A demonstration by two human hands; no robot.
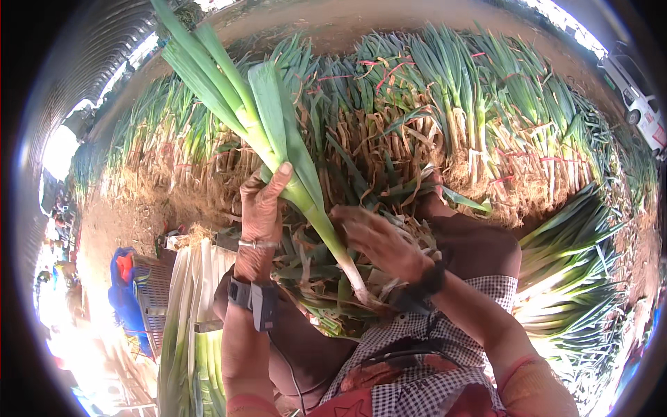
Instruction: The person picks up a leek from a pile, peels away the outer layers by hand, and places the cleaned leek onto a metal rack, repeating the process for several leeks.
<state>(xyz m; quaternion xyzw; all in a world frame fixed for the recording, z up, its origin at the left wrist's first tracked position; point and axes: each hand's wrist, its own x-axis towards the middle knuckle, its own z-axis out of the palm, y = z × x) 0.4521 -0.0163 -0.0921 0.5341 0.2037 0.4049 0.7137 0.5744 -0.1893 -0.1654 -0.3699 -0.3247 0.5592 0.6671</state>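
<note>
My left hand (262,205) is closed around a leek (319,226), its thumb on the upper stem where the leaves fan out. The leek slants across my lap, with green leaves toward the upper left and the pale root end low, near the middle. Just right of the lower stem is my right hand (379,240), slightly blurred, fingers stretched toward the leek with nothing visible in them. Whether its fingertips touch the stem I cannot tell. Beneath both hands lies a heap of stripped leek leaves (306,267).
Leek bundles (465,104) tied with red string stand in a long row ahead. Loose leeks (577,278) are piled at my right. Trimmed leeks (191,306) lie at my left, beside a woven basket (153,299) with a blue thing (124,292). A white vehicle (636,104) is at far right.
</note>
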